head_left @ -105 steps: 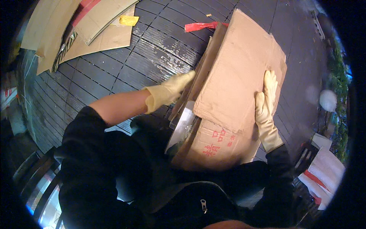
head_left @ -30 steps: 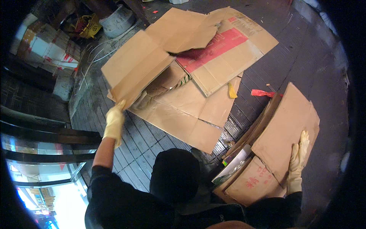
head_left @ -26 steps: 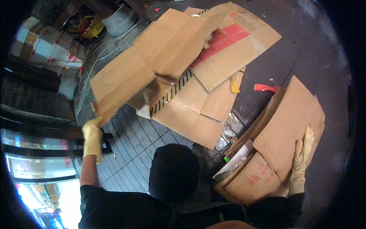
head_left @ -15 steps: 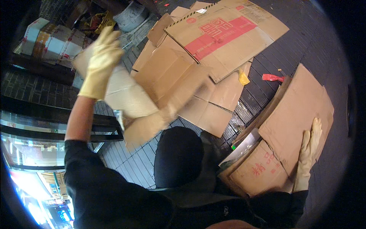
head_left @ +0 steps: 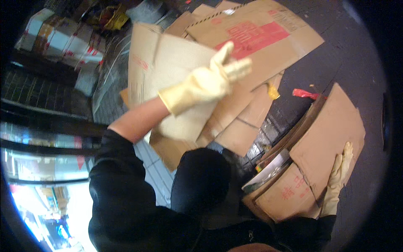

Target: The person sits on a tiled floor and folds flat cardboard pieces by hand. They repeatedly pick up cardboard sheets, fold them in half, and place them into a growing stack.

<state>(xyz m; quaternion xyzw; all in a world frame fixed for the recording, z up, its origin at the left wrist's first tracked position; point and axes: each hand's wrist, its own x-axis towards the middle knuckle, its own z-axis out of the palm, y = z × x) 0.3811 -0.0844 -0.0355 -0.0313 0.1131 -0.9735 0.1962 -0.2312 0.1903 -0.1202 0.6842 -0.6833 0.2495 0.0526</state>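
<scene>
Both my hands wear pale yellow rubber gloves. My left hand (head_left: 205, 86), slightly blurred, is raised over a pale cardboard sheet (head_left: 180, 52), fingers apart with nothing held in them. Whether it touches the sheet I cannot tell. That sheet partly covers other flattened cardboard, including a large box (head_left: 300, 48) with a red printed band. On the right, my right hand (head_left: 340, 172) lies flat against the outer side of a leaning stack of folded cardboard (head_left: 329, 126), fingers extended. A dark rounded shape, perhaps my knee (head_left: 201, 180), sits between the two piles.
White cartons (head_left: 63, 38) stand at the far left, with a grey tub (head_left: 145, 14) beside a yellow object at the back. Red plastic scrap (head_left: 306, 93) and a yellow scrap (head_left: 273, 91) lie near the cardboard. A bright glass-fronted case (head_left: 42, 168) is at left.
My left hand has swept rightward from the far left, and the pale sheet has shifted right over the pile. My right hand stays on the stack. The view has tilted slightly.
</scene>
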